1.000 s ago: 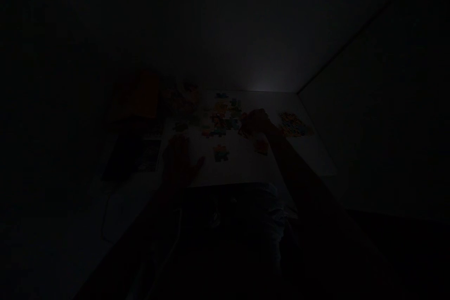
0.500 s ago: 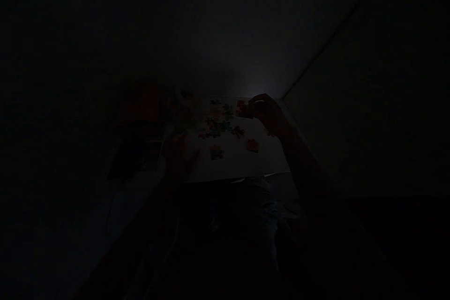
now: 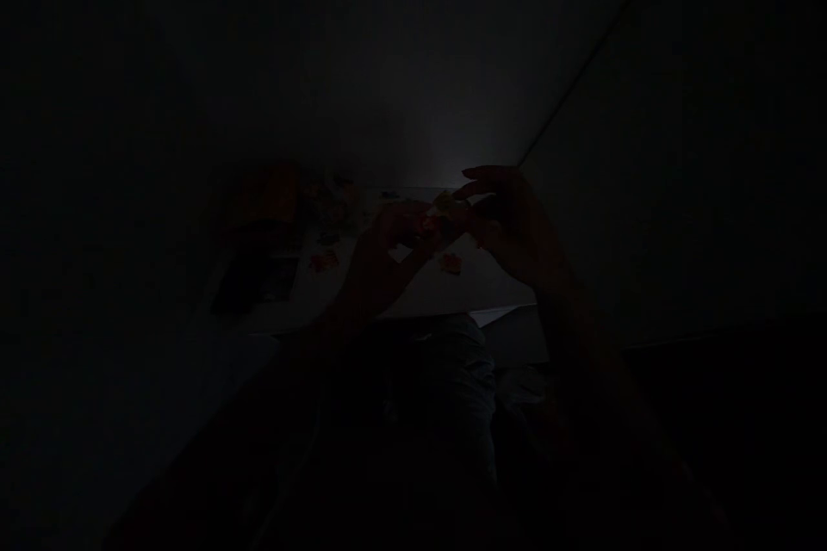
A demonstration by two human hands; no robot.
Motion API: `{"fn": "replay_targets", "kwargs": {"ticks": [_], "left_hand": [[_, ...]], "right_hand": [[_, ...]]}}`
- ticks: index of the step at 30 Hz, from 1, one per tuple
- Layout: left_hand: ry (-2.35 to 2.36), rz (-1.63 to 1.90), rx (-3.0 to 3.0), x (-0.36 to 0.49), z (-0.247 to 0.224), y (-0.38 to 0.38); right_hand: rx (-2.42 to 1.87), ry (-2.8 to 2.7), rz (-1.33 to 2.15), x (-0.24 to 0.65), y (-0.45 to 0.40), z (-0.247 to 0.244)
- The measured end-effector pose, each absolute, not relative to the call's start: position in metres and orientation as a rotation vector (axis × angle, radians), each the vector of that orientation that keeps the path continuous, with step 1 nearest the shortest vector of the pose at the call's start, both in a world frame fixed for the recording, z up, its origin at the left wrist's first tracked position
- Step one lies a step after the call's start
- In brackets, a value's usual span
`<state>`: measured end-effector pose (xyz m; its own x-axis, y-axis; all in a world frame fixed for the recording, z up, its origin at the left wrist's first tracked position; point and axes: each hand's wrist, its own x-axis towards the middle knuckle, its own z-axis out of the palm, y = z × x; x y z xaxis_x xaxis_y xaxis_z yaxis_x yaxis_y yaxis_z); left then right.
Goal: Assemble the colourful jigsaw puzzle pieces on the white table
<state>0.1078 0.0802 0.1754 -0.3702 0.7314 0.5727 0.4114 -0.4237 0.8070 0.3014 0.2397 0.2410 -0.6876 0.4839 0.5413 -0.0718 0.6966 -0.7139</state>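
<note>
The view is very dark. My left hand [image 3: 381, 254] reaches over the white tabletop [image 3: 419, 297], its thumb and fingers closed around a reddish jigsaw puzzle piece [image 3: 429, 224]. Facing it from the right, my right hand [image 3: 513, 224] has its fingertips on the same piece or one joined to it; the dark hides which. A yellowish part [image 3: 444, 201] shows between the fingertips. Below the hands lies a loose red and yellow puzzle piece [image 3: 450, 263]. More pieces, a red one [image 3: 324, 261] and a greenish one [image 3: 328, 238], lie left of my left hand.
An orange object [image 3: 271, 198], perhaps a bag or box, stands at the table's left. In front of it is a dark flat rectangle [image 3: 255, 284]. A pile of puzzle pieces [image 3: 332, 198] sits beside the orange object. Pale walls rise behind and to the right.
My left hand has moved right and up from the table to meet my right hand. The piece in my right hand has come down and left, between both hands. The view has shifted slightly.
</note>
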Motion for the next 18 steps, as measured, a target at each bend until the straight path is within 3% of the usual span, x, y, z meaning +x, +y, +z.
{"fn": "replay_targets", "kwargs": {"ticks": [7,13,18], "left_hand": [[1.577,1.816,1.364,0.12,0.158,0.06],[1.588,1.641,1.319,0.127,0.126,0.047],[1.871,1.392,1.513,0.103,0.066,0.043]], "right_hand": [[-0.24,-2.315,0.605,0.317,0.211,0.217],[-0.208,-2.349,0.641,0.319,0.216,0.177],[-0.434,-2.362,0.7,0.345,0.252,0.13]]}}
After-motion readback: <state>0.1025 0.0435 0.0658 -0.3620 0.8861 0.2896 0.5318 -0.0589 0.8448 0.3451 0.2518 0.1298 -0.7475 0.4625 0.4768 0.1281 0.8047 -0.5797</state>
